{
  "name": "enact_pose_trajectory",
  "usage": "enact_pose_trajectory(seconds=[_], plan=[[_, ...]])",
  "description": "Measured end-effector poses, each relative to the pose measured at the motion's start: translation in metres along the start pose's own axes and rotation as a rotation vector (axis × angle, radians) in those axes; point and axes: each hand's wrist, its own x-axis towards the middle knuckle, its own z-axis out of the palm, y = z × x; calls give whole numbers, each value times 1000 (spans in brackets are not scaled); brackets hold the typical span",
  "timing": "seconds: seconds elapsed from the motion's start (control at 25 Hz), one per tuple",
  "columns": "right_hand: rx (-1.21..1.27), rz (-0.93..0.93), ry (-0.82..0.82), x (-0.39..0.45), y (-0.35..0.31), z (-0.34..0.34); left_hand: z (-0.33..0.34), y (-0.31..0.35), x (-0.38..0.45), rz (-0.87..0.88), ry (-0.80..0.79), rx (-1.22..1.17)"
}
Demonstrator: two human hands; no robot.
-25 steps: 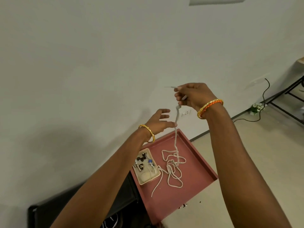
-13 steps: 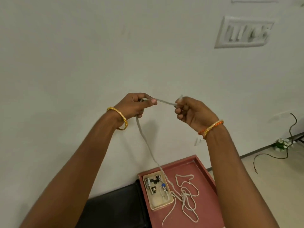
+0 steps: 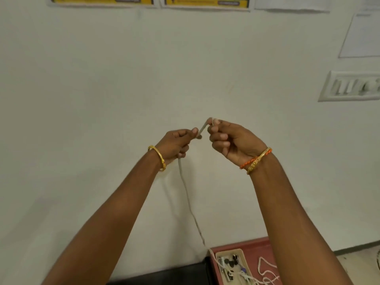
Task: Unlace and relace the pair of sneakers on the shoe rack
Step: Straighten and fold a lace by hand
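Note:
A white shoelace (image 3: pixel 188 198) hangs from my raised hands down to the red tray (image 3: pixel 258 248) at the bottom. My left hand (image 3: pixel 176 144) grips the lace in its curled fingers. My right hand (image 3: pixel 230 140) pinches the lace's end between thumb and fingertip, just to the right and slightly higher. A short stretch of lace runs taut between the two hands. More lace lies in loose loops (image 3: pixel 267 272) on the tray. No sneaker is in view.
A cream box (image 3: pixel 232 264) of small parts sits on the tray. A black surface (image 3: pixel 164 276) lies left of the tray. The white wall behind carries a switch plate (image 3: pixel 349 87), posters (image 3: pixel 148 1) and a paper sheet (image 3: pixel 362 36).
The view has tilted upward, so the tray has dropped to the bottom edge. My hands have come closer together, and the lace stretch between them is shorter. One second ago my left hand was open.

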Motion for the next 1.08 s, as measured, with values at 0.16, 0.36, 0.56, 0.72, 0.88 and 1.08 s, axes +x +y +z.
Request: enact_pose_trajectory(seconds=[0.16, 0.36, 0.56, 0.72, 0.88, 1.08], plan=[[277, -203, 108, 25, -3, 31, -2, 1, -20, 45, -95, 98], [-79, -520, 375, 47, 8, 31, -11, 31, -30, 184, -71, 349], [-790, -625, 413, 46, 38, 4, -37, 60, -19, 338, 30, 552], [-760, -438, 225, 37, 43, 9, -50, 82, 4, 413, 116, 621], [-415, -256, 23, 22, 21, 27, -47, 81, 25, 440, 158, 504], [39, -337, -7, 27, -2, 39, -37, 56, 24, 150, 7, 119]])
